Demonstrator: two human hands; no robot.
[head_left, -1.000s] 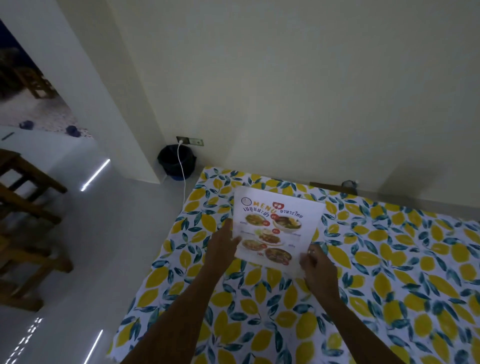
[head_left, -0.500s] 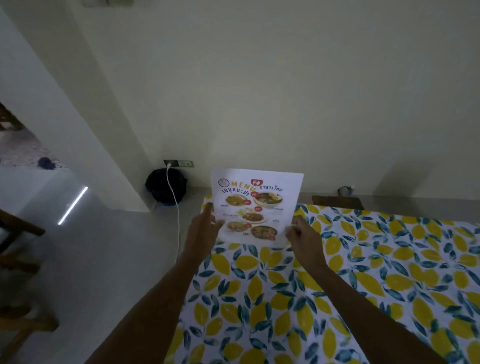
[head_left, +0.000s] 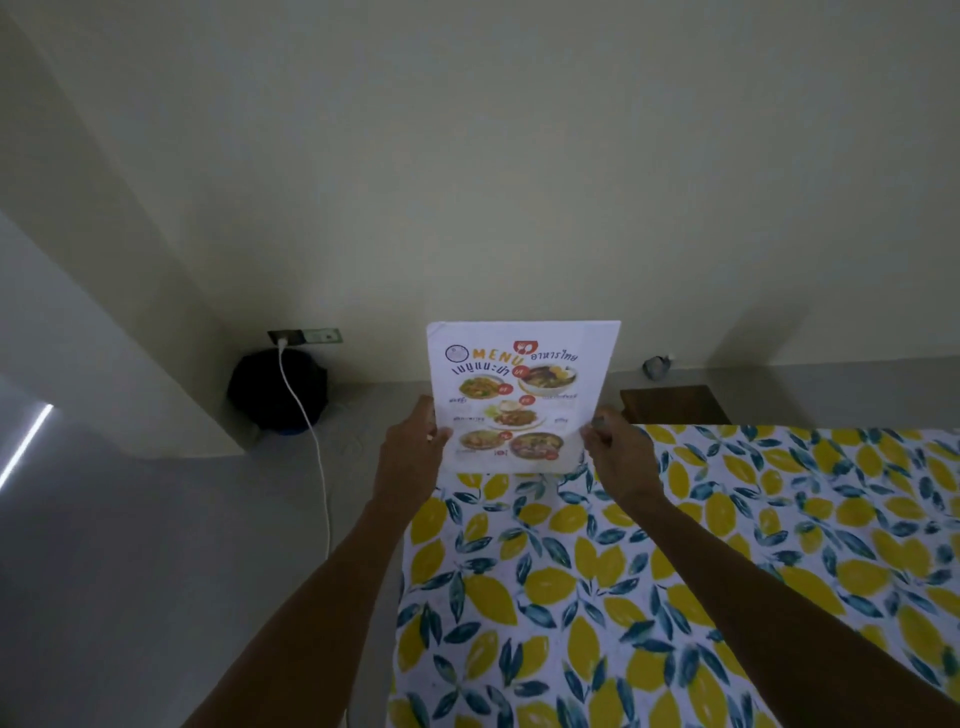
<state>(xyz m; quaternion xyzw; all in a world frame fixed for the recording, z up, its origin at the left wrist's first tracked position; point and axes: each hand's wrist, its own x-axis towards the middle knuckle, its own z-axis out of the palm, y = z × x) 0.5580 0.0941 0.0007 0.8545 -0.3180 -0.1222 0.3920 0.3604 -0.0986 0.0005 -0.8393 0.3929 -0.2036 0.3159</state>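
Left hand pinches the left edge of the white printed paper menu sheet, thumb on the front, fingers behind. Right hand pinches the lower right edge, fingers curled. The sheet is upright, print facing the camera, in the air over the far left corner of the table.

Behind it: plain cream wall. Grey floor on the left. Lemon-and-leaf patterned tablecloth below and right. Black round bin against the wall. Dark wooden slab just past the table's far edge. White cable runs from the wall socket across the bin to the floor.
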